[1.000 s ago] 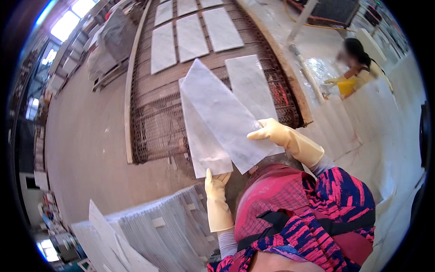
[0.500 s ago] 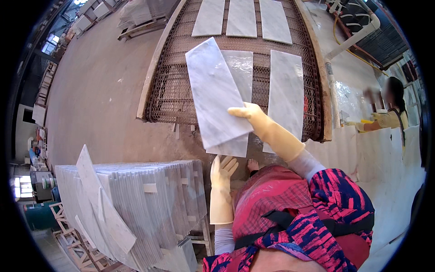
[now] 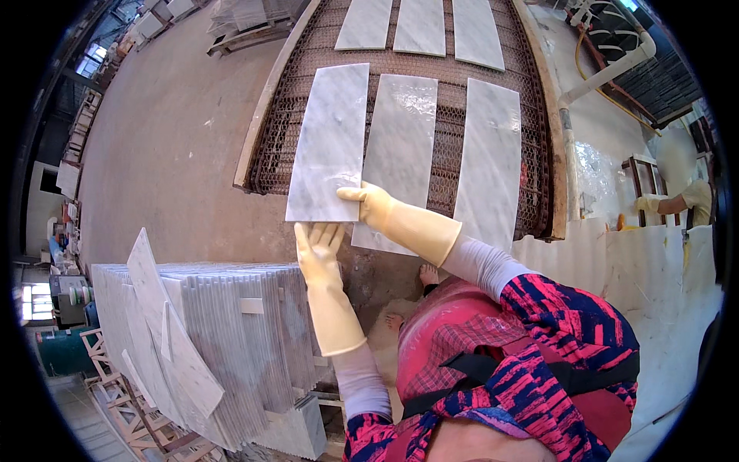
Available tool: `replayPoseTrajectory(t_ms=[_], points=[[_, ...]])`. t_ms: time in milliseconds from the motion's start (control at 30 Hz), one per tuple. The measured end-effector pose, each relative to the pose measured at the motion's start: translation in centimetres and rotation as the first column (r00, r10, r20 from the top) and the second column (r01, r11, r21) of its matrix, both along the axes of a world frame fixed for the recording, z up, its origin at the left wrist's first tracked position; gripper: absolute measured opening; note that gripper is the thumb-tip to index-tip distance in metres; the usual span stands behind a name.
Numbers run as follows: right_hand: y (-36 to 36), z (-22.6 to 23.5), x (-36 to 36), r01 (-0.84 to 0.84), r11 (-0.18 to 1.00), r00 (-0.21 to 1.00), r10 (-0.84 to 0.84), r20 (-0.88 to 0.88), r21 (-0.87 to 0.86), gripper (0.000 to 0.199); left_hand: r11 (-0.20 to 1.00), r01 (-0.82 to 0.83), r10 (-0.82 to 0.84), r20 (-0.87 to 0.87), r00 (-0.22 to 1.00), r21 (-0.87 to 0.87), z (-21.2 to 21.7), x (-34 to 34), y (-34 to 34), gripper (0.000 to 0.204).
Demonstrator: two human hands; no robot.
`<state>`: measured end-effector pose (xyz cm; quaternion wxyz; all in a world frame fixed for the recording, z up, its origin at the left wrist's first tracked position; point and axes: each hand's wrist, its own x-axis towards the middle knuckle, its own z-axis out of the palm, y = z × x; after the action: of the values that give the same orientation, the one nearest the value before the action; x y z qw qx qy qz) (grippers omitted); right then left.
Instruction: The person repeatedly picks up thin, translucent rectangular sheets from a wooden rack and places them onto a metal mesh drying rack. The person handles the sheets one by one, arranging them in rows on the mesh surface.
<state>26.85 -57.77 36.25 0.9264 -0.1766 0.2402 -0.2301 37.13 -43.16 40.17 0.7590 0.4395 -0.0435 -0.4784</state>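
My right hand (image 3: 371, 206), in a yellow rubber glove, grips the right edge of a grey-veined white marble tile (image 3: 329, 138), thumb on its top face. Below the tile's near edge, my left hand (image 3: 319, 250) in a matching glove has its fingers spread, their tips at or just under that edge. This tile lies lengthwise over the left part of a wire-mesh conveyor (image 3: 265, 154), its near end jutting past the belt; whether it rests fully on the mesh I cannot tell. To its right are a wet middle tile (image 3: 404, 131) and a right tile (image 3: 489, 154).
Three more tiles (image 3: 419, 27) lie farther up the conveyor. At the lower left stands a long stack of upright tiles (image 3: 231, 339), some leaning on its outer side. A white pipe (image 3: 616, 69) runs along the right. Another person's gloved hand (image 3: 649, 204) shows at far right.
The held tile has swung from a slant over the middle tile to straight alongside it on the left. Both my hands have moved left, the left one up to the tile's near edge.
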Motion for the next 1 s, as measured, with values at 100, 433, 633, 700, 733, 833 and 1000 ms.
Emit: replayPoseTrajectory(t_ms=[100, 433, 633, 700, 733, 833, 1000], points=[[0.0, -2.1, -1.8, -0.111, 0.994, 0.994, 0.111, -0.022, 0.025, 0.047, 0.992, -0.103, 0.116, -0.207, 0.971, 0.073, 0.7, 1.3, -3.1, 0.063], [3.3, 9.0, -19.1, -0.364, 0.877, 0.859, 0.187, -0.476, -0.313, 0.049, 0.951, -0.148, 0.221, -0.263, 0.939, 0.271, -10.3, 7.8, -4.2, 0.039], [2.9, 9.2, -24.9, -0.163, 0.913, 0.853, -0.060, -0.518, -0.374, 0.050, 0.952, -0.125, 0.188, -0.208, 0.960, 0.280, -14.9, 11.3, -2.7, 0.033], [2.9, 8.9, -26.2, -0.131, 0.914, 0.811, -0.124, -0.572, -0.384, 0.049, 0.961, -0.116, 0.159, -0.158, 0.974, 0.253, -14.5, 10.7, -3.4, 0.033], [2.9, 8.9, -26.7, -0.123, 0.916, 0.788, -0.144, -0.598, -0.382, 0.049, 0.961, -0.116, 0.155, -0.139, 0.978, 0.251, -14.3, 10.4, -3.6, 0.033], [3.0, 8.6, -28.1, -0.114, 0.919, 0.735, -0.177, -0.655, -0.377, 0.047, 0.952, -0.119, 0.154, -0.105, 0.982, 0.281, -13.1, 9.6, -4.5, 0.034], [3.3, 8.2, -28.3, -0.177, 0.903, 0.674, -0.178, -0.717, -0.391, 0.044, 0.951, -0.110, 0.133, -0.060, 0.989, 0.288, -14.2, 10.8, -4.1, 0.033]])
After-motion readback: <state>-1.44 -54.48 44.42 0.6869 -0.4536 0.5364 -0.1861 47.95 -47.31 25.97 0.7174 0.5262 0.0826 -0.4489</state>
